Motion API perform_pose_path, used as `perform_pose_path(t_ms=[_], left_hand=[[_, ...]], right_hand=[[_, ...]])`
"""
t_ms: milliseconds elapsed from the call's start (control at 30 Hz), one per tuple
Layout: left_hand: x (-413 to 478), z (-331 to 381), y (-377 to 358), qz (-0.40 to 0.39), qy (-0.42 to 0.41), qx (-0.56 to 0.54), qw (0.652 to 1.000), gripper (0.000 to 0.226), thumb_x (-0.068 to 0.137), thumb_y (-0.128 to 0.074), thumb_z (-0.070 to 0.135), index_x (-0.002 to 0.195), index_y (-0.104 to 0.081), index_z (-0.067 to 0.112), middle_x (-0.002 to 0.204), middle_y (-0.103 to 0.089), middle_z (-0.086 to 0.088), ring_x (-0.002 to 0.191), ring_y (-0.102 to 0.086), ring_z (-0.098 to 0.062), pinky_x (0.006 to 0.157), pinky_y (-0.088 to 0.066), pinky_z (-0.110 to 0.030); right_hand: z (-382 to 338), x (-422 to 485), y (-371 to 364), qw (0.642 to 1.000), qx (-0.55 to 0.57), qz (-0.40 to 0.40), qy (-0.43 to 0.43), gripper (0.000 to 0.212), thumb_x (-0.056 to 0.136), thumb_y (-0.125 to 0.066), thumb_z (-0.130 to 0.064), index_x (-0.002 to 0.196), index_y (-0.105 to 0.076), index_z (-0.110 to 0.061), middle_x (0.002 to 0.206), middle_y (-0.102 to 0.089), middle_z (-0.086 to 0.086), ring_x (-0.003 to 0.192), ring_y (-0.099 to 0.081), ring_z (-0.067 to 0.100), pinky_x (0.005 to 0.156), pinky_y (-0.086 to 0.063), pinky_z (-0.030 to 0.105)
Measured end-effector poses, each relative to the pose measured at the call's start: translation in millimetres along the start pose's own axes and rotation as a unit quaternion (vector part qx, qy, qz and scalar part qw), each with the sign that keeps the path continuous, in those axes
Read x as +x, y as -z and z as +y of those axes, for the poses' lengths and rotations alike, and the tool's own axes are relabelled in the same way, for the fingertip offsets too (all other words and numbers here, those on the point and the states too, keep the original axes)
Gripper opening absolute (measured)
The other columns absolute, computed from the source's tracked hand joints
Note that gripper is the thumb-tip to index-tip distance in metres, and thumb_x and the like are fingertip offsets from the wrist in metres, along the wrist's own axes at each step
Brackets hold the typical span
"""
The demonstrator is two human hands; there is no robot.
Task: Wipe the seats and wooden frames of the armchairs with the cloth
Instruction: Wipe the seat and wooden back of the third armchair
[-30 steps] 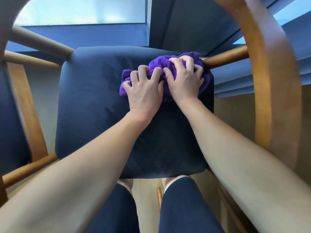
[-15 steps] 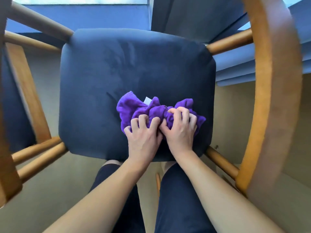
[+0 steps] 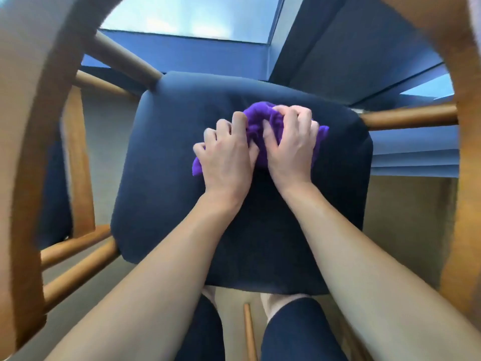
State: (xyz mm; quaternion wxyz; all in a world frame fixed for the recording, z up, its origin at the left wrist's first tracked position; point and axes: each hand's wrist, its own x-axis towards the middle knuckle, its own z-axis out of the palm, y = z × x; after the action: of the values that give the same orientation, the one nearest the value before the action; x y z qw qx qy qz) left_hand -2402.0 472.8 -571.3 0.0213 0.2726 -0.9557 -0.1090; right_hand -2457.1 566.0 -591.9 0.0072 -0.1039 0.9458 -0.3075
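On the far half of the dark navy upholstered seat cushion (image 3: pixel 169 183), a bit right of centre, we see the purple plush cloth (image 3: pixel 256 114), bunched into a wad w/ both hands on top of it. The left hand (image 3: pixel 226 157) lies over the cloth's left part, palm down, fingers curled round it & knuckles raised; a purple corner pokes out under its little-finger side. The right hand (image 3: pixel 290 144) sits just beside it, thumbs close together, fingers bent deep into the folds & gripping the wad; another purple flap shows past its outer edge. Both forearms are bare and run up from the bottom of the view.

Round the seat we make out the orange-brown wooden frame: a broad curved armrest on the left (image 3: pixel 28 183) & another on the right (image 3: pixel 467 178), both blurred, close to the camera. Round wooden rails meet the cushion's corners: one at far right (image 3: pixel 406 117), one at far left (image 3: pixel 125 57), two at near left (image 3: pixel 78 277).

Below the cushion's near edge we see legs in dark navy trousers (image 3: pixel 299 337), w/ a thin wooden bar (image 3: pixel 250 332) btwn them. The floor (image 3: pixel 406 204) is beige. Beyond the seat's far edge there's a pale glass pane (image 3: pixel 195 19). At far left, behind the frame, sits another dark blue padded surface (image 3: pixel 54 204); we can't tell what it belongs to.
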Motion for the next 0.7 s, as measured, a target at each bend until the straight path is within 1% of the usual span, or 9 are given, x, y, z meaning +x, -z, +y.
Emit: perform_pose_path(t_ms=[167, 233, 267, 300, 367, 433, 500, 600, 700], left_hand=[[63.7, -36.9, 38.2, 0.038, 0.072, -0.034, 0.996, 0.041, 0.081, -0.056, 0.016, 0.121, -0.050, 0.018, 0.112, -0.055, -0.006, 0.105, -0.049, -0.032, 0.077, -0.031, -0.040], [67.4, -58.3, 29.1, -0.014, 0.106, -0.078, 0.991, 0.052, 0.081, -0.057, 0.021, 0.132, -0.046, 0.021, 0.124, -0.053, -0.003, 0.118, -0.047, -0.031, 0.089, -0.039, -0.047], [64.9, -66.6, 21.4, -0.054, 0.112, -0.092, 0.988, 0.057, 0.083, -0.057, 0.026, 0.138, -0.043, 0.023, 0.135, -0.049, -0.002, 0.127, -0.042, -0.029, 0.098, -0.039, -0.055], [60.8, -76.4, 13.3, -0.083, 0.111, -0.095, 0.986, 0.060, 0.085, -0.056, 0.030, 0.143, -0.041, 0.025, 0.145, -0.042, -0.002, 0.135, -0.036, -0.029, 0.104, -0.033, -0.063], [56.1, -90.5, 1.2, -0.104, 0.102, -0.096, 0.985, 0.060, 0.087, -0.052, 0.037, 0.146, -0.039, 0.031, 0.156, -0.029, 0.000, 0.144, -0.025, -0.030, 0.111, -0.022, -0.067], [57.4, -96.5, -3.8, -0.098, 0.106, -0.105, 0.984, 0.058, 0.085, -0.046, 0.044, 0.143, -0.042, 0.033, 0.156, -0.029, 0.001, 0.144, -0.024, -0.030, 0.114, -0.018, -0.065], [59.9, -96.5, -5.8, -0.079, 0.114, -0.100, 0.985, 0.057, 0.082, -0.042, 0.048, 0.137, -0.047, 0.034, 0.152, -0.035, 0.003, 0.141, -0.029, -0.028, 0.112, -0.022, -0.061], [60.3, -98.9, -8.0, -0.058, 0.116, -0.091, 0.987, 0.050, 0.083, -0.044, 0.047, 0.130, -0.052, 0.031, 0.144, -0.043, 0.002, 0.134, -0.036, -0.029, 0.107, -0.029, -0.057], [44.2, -102.9, -9.4, -0.044, 0.100, -0.087, 0.990, 0.045, 0.083, -0.045, 0.042, 0.121, -0.059, 0.023, 0.134, -0.051, -0.004, 0.132, -0.040, -0.030, 0.107, -0.032, -0.057]], right_hand=[[-67.0, 58.7, -35.9, 0.997, 0.017, -0.014, 0.076, 0.032, 0.098, -0.053, -0.034, 0.126, -0.064, -0.024, 0.127, -0.058, 0.002, 0.103, -0.051, 0.036, 0.092, -0.043, 0.047], [-78.8, 61.1, -55.3, 0.993, -0.040, -0.097, 0.057, 0.036, 0.099, -0.050, -0.042, 0.133, -0.059, -0.032, 0.140, -0.052, -0.004, 0.119, -0.046, 0.037, 0.099, -0.039, 0.049], [-78.0, 57.4, -63.0, 0.988, -0.073, -0.129, 0.044, 0.040, 0.099, -0.048, -0.048, 0.137, -0.055, -0.036, 0.147, -0.047, -0.007, 0.129, -0.040, 0.037, 0.104, -0.034, 0.049], [-76.8, 52.2, -69.7, 0.984, -0.096, -0.143, 0.041, 0.043, 0.099, -0.045, -0.052, 0.139, -0.052, -0.038, 0.151, -0.043, -0.008, 0.136, -0.034, 0.037, 0.107, -0.029, 0.050], [-73.9, 46.1, -74.0, 0.982, -0.119, -0.140, 0.044, 0.048, 0.097, -0.042, -0.060, 0.141, -0.049, -0.041, 0.154, -0.040, -0.009, 0.141, -0.029, 0.035, 0.109, -0.025, 0.051], [-72.7, 48.3, -74.6, 0.981, -0.132, -0.135, 0.047, 0.052, 0.094, -0.041, -0.067, 0.139, -0.050, -0.043, 0.152, -0.041, -0.011, 0.140, -0.030, 0.033, 0.108, -0.024, 0.051], [-72.4, 53.8, -74.9, 0.978, -0.146, -0.137, 0.050, 0.054, 0.091, -0.043, -0.070, 0.137, -0.051, -0.044, 0.148, -0.043, -0.012, 0.137, -0.032, 0.033, 0.106, -0.025, 0.051], [-74.3, 52.1, -77.5, 0.983, -0.124, -0.125, 0.056, 0.046, 0.090, -0.050, -0.064, 0.130, -0.059, -0.042, 0.138, -0.050, -0.012, 0.130, -0.037, 0.031, 0.099, -0.028, 0.046], [-73.0, 36.0, -77.3, 0.986, -0.093, -0.110, 0.080, 0.038, 0.087, -0.056, -0.055, 0.119, -0.067, -0.039, 0.126, -0.057, -0.010, 0.113, -0.047, 0.029, 0.088, -0.033, 0.040]])
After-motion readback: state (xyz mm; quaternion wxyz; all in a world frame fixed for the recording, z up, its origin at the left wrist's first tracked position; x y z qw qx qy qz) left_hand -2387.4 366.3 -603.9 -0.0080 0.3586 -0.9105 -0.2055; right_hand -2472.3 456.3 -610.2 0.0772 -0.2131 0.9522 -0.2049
